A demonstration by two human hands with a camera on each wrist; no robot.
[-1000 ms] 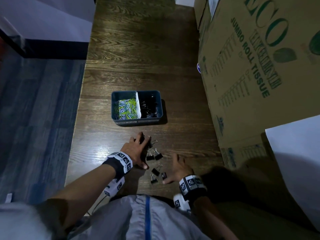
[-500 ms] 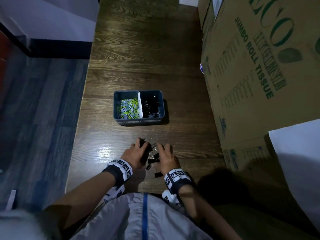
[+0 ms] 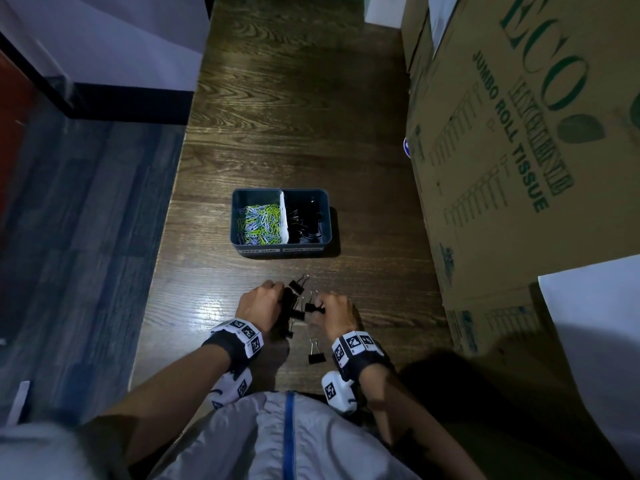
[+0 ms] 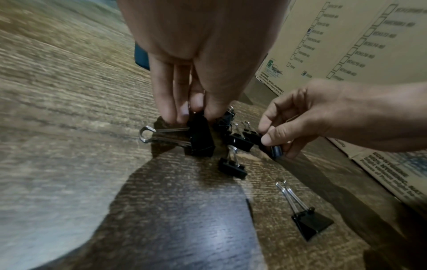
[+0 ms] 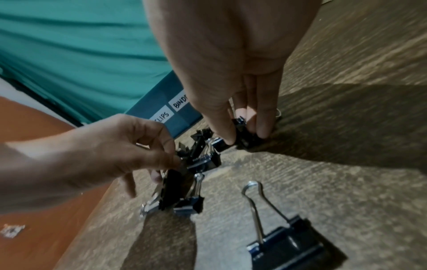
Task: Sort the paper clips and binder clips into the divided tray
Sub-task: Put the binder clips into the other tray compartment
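Head view: both hands were seen low over a small heap of black binder clips on the wooden table, just in front of the divided tray. Left hand was curled on the heap's left side, right hand on its right. In the tray, coloured paper clips were seen in the left compartment, binder clips in the right. One stray binder clip was left lying apart, nearer the body. A cardboard box stood along the right.

Left wrist view: a large binder clip was pinched by the left fingers and thumb, wire handle sticking out to the side. Opp. it, a smaller clip was held by the right hand, thumb pressed on top.

Right wrist view: the right thumb and fingertips were closed on a small black clip; left hand was bunched on several more.

Judged: the gather step. Clips should be gripped by the bodies, not the handles, lifted as a bunch, and dropped in the right compartment; stray one to be collected after.
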